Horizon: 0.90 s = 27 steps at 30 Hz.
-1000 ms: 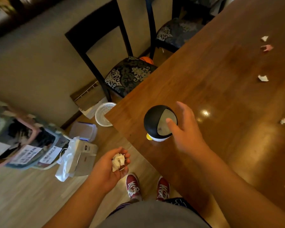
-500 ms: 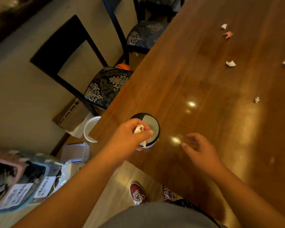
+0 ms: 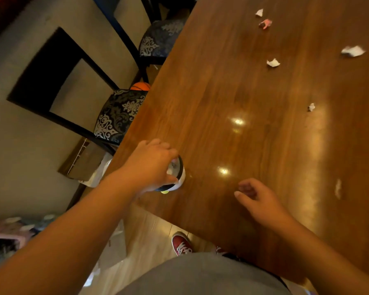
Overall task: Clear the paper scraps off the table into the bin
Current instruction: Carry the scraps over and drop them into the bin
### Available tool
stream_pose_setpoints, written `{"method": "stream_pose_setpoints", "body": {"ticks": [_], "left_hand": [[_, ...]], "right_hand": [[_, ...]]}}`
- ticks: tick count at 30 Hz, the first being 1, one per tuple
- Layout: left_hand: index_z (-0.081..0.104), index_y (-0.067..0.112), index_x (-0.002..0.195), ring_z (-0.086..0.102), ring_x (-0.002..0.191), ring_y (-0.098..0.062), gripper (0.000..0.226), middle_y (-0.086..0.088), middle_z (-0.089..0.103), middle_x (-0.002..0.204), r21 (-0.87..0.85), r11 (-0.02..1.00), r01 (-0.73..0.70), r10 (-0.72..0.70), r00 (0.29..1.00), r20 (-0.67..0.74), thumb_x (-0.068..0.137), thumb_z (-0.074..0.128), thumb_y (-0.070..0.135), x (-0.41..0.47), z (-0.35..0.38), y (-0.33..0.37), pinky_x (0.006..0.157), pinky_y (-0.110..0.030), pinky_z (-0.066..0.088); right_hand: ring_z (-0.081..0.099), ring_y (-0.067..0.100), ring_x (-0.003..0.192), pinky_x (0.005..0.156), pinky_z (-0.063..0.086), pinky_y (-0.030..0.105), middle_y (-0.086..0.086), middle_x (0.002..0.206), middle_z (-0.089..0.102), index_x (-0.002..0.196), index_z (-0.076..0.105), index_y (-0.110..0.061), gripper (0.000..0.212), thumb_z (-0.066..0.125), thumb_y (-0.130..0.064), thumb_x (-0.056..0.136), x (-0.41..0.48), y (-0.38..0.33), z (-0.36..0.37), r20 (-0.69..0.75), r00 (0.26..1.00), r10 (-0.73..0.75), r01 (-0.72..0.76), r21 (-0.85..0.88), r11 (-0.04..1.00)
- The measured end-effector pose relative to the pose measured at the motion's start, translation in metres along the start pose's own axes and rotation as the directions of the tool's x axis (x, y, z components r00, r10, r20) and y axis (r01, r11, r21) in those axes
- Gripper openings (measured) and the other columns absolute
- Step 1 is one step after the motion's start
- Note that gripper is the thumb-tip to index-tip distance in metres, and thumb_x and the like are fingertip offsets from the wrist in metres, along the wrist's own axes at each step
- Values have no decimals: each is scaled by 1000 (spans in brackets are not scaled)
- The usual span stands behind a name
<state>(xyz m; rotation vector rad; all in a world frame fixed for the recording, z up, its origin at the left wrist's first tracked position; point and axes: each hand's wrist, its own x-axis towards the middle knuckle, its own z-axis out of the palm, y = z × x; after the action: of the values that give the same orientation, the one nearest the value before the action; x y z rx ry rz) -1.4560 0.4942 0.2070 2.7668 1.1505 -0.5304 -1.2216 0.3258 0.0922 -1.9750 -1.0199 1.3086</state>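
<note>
A small round black-and-white bin [image 3: 180, 176] with a yellow foot stands near the left edge of the brown wooden table [image 3: 254, 135]. My left hand [image 3: 151, 165] is right over its opening, fingers pressing crumpled white paper [image 3: 172, 168] into it. My right hand [image 3: 258, 199] hovers just above the table to the right of the bin, fingers loosely curled and holding nothing. Several paper scraps lie farther off: a white one [image 3: 273, 63], a larger white one [image 3: 353, 51], a pink one [image 3: 265, 23], a tiny one [image 3: 311, 107] and a white one [image 3: 259, 12].
Two dark chairs with patterned seats [image 3: 119, 116] [image 3: 158, 40] stand along the table's left side, an orange ball [image 3: 140, 86] between them. A box [image 3: 83, 160] and bags lie on the floor at left. My red shoes [image 3: 181, 244] are below the table's near edge.
My left hand brought the paper wad from beside my body up to the bin's opening and now pushes it in. My right hand left the bin and drew back right.
</note>
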Motion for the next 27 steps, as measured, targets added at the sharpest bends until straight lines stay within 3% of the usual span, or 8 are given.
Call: {"method": "stream_pose_setpoints", "body": {"ticks": [5, 9, 11, 14, 18, 20, 24, 27], "left_hand": [[59, 30, 104, 49, 104, -12, 46, 10, 60, 102, -276, 961, -29, -16, 987, -157, 74, 56, 65, -11, -4, -3, 83, -33, 42], [61, 29, 92, 55, 89, -6, 24, 12, 62, 90, -590, 807, -29, -230, 904, -359, 84, 58, 51, -49, 6, -2, 74, -23, 46], [58, 33, 83, 60, 82, -9, 15, 15, 60, 81, -691, 722, -36, -317, 870, -377, 86, 56, 48, -76, 24, 2, 67, -18, 47], [59, 38, 78, 61, 82, -7, 16, 18, 60, 77, -771, 636, 29, -312, 924, -222, 87, 54, 50, -111, 68, 7, 64, -14, 48], [64, 34, 83, 60, 80, -1, 11, 16, 63, 82, -741, 638, 209, -130, 978, 164, 87, 60, 43, -134, 145, 2, 68, -19, 48], [65, 25, 86, 61, 80, -6, 15, 6, 67, 85, -695, 647, 313, -85, 936, 342, 88, 61, 40, -140, 181, -2, 73, -30, 53], [65, 13, 86, 66, 81, -20, 20, -8, 70, 87, -676, 551, 488, -51, 829, 557, 91, 60, 33, -153, 230, -3, 78, -39, 54], [64, 4, 94, 65, 80, -23, 27, -13, 70, 91, -589, 621, 517, -4, 753, 658, 93, 58, 30, -157, 249, 6, 80, -41, 55]], "right_hand": [[60, 10, 92, 70, 47, 24, -5, 100, 63, 106, 60, -24, 21, 66, -29, 87, 3, -2, -1, 4, 1000, 18, -18, 32, 999], [60, 8, 89, 66, 44, 21, -5, 99, 63, 104, 60, -25, 18, 66, -29, 87, -2, 1, 5, 5, 1000, 31, -31, 44, 999], [60, 6, 89, 64, 44, 20, -7, 99, 64, 103, 61, -27, 17, 66, -31, 87, -9, 6, 9, 11, 998, 55, -55, 49, 997], [63, 10, 88, 67, 48, 24, -4, 98, 67, 96, 63, -29, 10, 65, -32, 87, -24, 17, 21, 6, 993, 121, -121, 93, 988], [68, 19, 85, 66, 55, 30, 4, 91, 70, 91, 66, -27, 5, 64, -30, 88, -60, 35, 50, -44, 969, 245, -232, 194, 953], [69, 20, 86, 62, 52, 25, 7, 93, 71, 91, 67, -22, 7, 63, -28, 89, -85, 47, 68, -66, 951, 303, -275, 276, 921], [69, 27, 85, 68, 53, 34, 13, 93, 72, 91, 66, -13, 10, 60, -21, 91, -146, 83, 109, -148, 874, 462, -360, 441, 822], [67, 30, 85, 71, 53, 37, 17, 94, 70, 91, 65, -9, 12, 56, -18, 93, -201, 119, 135, -163, 766, 622, -444, 565, 695]]}}
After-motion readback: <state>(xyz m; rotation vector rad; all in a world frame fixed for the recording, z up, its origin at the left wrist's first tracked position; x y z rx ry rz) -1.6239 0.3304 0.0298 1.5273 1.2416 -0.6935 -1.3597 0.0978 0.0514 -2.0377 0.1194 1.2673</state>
